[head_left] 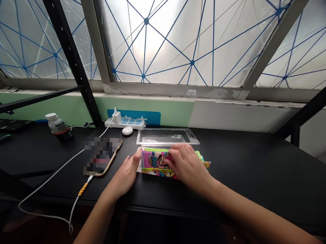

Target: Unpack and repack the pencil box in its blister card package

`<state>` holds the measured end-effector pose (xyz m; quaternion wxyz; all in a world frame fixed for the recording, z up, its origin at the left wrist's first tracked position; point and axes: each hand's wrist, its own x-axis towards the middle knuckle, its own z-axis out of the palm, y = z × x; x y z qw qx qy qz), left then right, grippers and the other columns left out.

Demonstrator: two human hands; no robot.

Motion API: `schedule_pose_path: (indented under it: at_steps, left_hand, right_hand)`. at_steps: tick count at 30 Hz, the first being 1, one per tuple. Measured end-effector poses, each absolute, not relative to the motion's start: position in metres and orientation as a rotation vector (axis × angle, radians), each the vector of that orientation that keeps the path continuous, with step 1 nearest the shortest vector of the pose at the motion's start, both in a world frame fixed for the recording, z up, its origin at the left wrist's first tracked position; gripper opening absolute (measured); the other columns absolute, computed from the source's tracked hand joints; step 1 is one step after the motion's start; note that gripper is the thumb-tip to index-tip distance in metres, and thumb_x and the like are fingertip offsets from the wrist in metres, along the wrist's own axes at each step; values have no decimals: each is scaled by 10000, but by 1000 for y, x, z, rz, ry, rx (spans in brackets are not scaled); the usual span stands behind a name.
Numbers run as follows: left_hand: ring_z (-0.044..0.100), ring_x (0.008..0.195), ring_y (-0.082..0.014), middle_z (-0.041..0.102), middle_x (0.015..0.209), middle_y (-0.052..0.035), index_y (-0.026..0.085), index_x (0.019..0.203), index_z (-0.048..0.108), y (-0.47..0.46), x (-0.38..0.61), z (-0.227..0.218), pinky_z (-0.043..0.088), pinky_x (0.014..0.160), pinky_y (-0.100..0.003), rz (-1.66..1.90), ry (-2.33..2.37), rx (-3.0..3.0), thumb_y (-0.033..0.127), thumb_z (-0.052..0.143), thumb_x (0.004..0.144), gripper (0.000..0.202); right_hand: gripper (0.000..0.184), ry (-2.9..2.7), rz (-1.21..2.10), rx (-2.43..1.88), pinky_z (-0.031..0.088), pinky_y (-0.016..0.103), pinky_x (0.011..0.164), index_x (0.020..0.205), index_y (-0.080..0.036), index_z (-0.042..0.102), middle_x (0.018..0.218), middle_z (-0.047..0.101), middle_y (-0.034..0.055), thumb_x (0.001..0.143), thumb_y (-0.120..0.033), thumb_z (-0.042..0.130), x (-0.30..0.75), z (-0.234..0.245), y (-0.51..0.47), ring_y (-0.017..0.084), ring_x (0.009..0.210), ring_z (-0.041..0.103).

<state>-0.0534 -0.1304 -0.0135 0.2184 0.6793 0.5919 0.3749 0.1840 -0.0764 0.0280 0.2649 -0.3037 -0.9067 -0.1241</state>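
A flat, colourful printed pack (154,160), pink with cartoon figures and yellow-green edging, lies on a printed card (139,164) on the black desk. What the pack contains cannot be made out. My left hand (126,174) is at the left end, thumb raised along the card's edge and fingers against it. My right hand (188,166) reaches across from the right, its fingers bent over the pack and its thumb pressed to the front. Bright green and orange parts stick out beyond the right hand. Behind them lies a clear plastic blister shell (167,136).
A phone (103,157) with a blurred screen lies left of my hands, a white charging cable (54,167) looping over the desk's front edge. Farther back are a white power strip (126,123), a white earbud case (127,130) and a bottle (58,126). Black shelf posts (71,51) rise at both sides.
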Motion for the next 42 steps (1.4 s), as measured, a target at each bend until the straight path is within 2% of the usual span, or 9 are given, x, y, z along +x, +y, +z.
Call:
schedule_pose_path:
  at_steps: [4, 7, 12, 18, 21, 26, 32, 37, 42]
  left_hand:
    - [430, 1419, -266, 503, 1512, -53, 243, 1390, 565, -132, -53, -7, 338, 1174, -440, 1150, 1561, 1718, 566, 264, 1037, 565]
    - [426, 1420, -275, 536, 1485, -36, 276, 1365, 579, -133, -50, -2, 335, 1177, -427, 1093, 1543, 1820, 555, 461, 985, 486]
    - [282, 1492, -287, 375, 1593, -35, 301, 1466, 463, -134, -51, -7, 283, 1205, -449, 803, 1556, 2079, 510, 650, 886, 644]
    - [193, 1521, -287, 279, 1635, -55, 271, 1475, 453, -135, -47, -12, 268, 1204, -486, 706, 1597, 2256, 477, 532, 964, 557]
    - [159, 1528, -291, 243, 1647, -53, 268, 1495, 423, -135, -44, -11, 232, 1214, -503, 694, 1580, 2210, 545, 483, 976, 591]
    - [195, 1519, -300, 263, 1644, -26, 314, 1532, 353, -139, -47, -9, 193, 1226, -500, 880, 1457, 1938, 709, 247, 966, 698]
    - [323, 1470, -333, 310, 1625, -77, 284, 1562, 271, -139, -51, -15, 320, 1182, -486, 1104, 1274, 1650, 821, 34, 853, 921]
    - [324, 1472, -318, 306, 1621, -103, 297, 1559, 204, -136, -45, -16, 336, 1179, -473, 1104, 1363, 1689, 657, 412, 965, 725]
    - [393, 1432, -328, 345, 1597, -96, 337, 1556, 202, -138, -38, -17, 396, 1136, -483, 965, 1556, 1847, 455, 633, 916, 781]
  right_hand:
    - [285, -2716, -12, -638, 478, 525, 961, 1064, -233, 639, 1253, 645, 132, 960, -479, 541, 212, 58, -116, 325, 1105, 602]
    - [468, -2798, 215, -739, 451, 569, 1031, 1207, -282, 647, 1471, 528, 110, 872, -606, 620, 232, 71, -120, 383, 1305, 505]
    - [872, -2803, 496, -943, 329, 596, 1145, 1542, -339, 344, 1636, 268, 92, 799, -624, 700, 270, 50, -74, 389, 1487, 234]
    - [1170, -2749, 630, -1004, 248, 625, 1163, 1576, -358, 223, 1673, 113, 106, 619, -625, 840, 297, 9, -47, 425, 1501, 95]
    - [1144, -2697, 650, -1047, 254, 632, 1161, 1568, -371, 251, 1669, 150, 95, 620, -632, 836, 297, 6, -51, 416, 1508, 104]
    - [946, -2646, 696, -1042, 323, 614, 1139, 1455, -368, 486, 1651, 234, 75, 617, -633, 835, 297, 15, -51, 417, 1499, 170]
    - [474, -2333, 750, -1149, 490, 453, 1040, 1311, -300, 621, 1437, 580, 68, 915, -556, 577, 297, 19, -39, 328, 1302, 545]
    - [439, -2266, 540, -1165, 506, 449, 1011, 1279, -242, 589, 1317, 642, 107, 949, -523, 524, 289, 5, -38, 297, 1204, 611]
    - [773, -2477, 564, -1008, 411, 518, 1112, 1438, -269, 443, 1483, 459, 150, 781, -543, 745, 291, -8, -46, 341, 1371, 443]
